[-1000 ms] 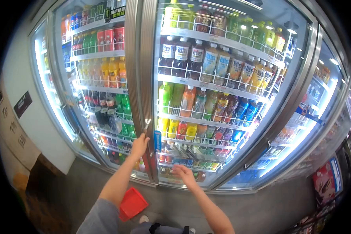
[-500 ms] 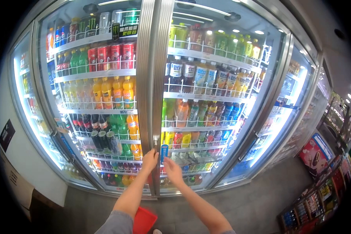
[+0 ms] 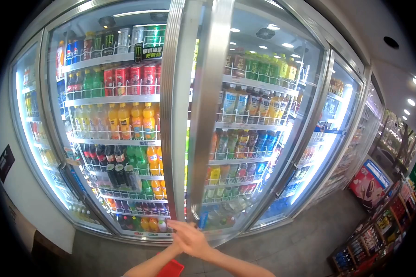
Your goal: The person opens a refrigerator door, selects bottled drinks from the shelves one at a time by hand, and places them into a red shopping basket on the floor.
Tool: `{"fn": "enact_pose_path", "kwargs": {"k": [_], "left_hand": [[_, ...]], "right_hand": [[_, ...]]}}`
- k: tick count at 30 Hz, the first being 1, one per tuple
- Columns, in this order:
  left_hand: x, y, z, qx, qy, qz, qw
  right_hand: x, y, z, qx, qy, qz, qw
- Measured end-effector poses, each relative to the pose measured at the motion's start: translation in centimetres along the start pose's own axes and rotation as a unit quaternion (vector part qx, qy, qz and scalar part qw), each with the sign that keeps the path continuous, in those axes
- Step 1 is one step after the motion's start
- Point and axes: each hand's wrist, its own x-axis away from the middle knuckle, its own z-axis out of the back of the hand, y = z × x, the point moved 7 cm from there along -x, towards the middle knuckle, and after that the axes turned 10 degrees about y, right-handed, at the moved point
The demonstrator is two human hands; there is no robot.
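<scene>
A glass fridge door (image 3: 208,115) with a metal frame stands ajar, its left edge swung out towards me. Low by that edge, my hands overlap. My right hand (image 3: 196,241) lies in front, and its fingers appear stretched to the left. Behind it is my left hand (image 3: 178,243), its fingers mostly covered, so I cannot tell its grip. Just above them is the lower end of the door handle (image 3: 195,214). The closed left fridge door (image 3: 171,138) is close to the fingertips. Whether either hand touches a door is unclear.
Shelves behind the glass hold bottles and cans, such as orange drinks (image 3: 148,116) and red cans (image 3: 135,74). A red basket-like object (image 3: 172,268) is on the floor below my arms. At the right are a product rack (image 3: 365,244) and a pink-and-blue display (image 3: 369,181).
The right fridge door has swung from closed to ajar, towards me. My hands have moved lower and come together, overlapping. The view has shifted slightly.
</scene>
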Motion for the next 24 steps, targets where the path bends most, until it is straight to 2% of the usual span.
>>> {"fn": "enact_pose_path", "kwargs": {"k": [3, 5, 7, 14, 19, 21, 22, 24], "left_hand": [[2.0, 2.5, -0.6, 0.1, 0.009, 0.024, 0.995], [2.0, 2.8, -2.3, 0.125, -0.082, 0.089, 0.985], [2.3, 3.1, -3.2, 0.141, -0.147, 0.136, 0.97], [1.6, 4.1, -4.6, 0.203, -0.226, 0.192, 0.933], [-2.4, 4.1, -3.9, 0.233, -0.219, 0.19, 0.928], [-5.6, 4.3, -2.8, 0.247, -0.191, 0.17, 0.935], [-7.6, 4.3, -2.1, 0.255, -0.17, 0.159, 0.939], [-11.6, 4.9, -0.3, 0.273, -0.128, 0.126, 0.945]], "right_hand": [[0.8, -2.2, -0.9, -0.075, -0.009, -0.016, 0.997], [1.5, -3.4, -0.8, -0.098, -0.005, -0.017, 0.995], [1.9, -4.4, -0.3, -0.095, -0.029, -0.07, 0.993], [3.3, -4.5, 2.6, -0.076, 0.033, -0.112, 0.99], [3.1, -2.9, 3.7, -0.084, 0.09, -0.128, 0.984], [2.0, -1.1, 3.5, -0.196, 0.158, -0.156, 0.955], [0.9, -0.2, 3.6, -0.187, 0.164, -0.161, 0.955], [-2.4, 0.1, 4.8, -0.176, 0.172, -0.112, 0.963]]}}
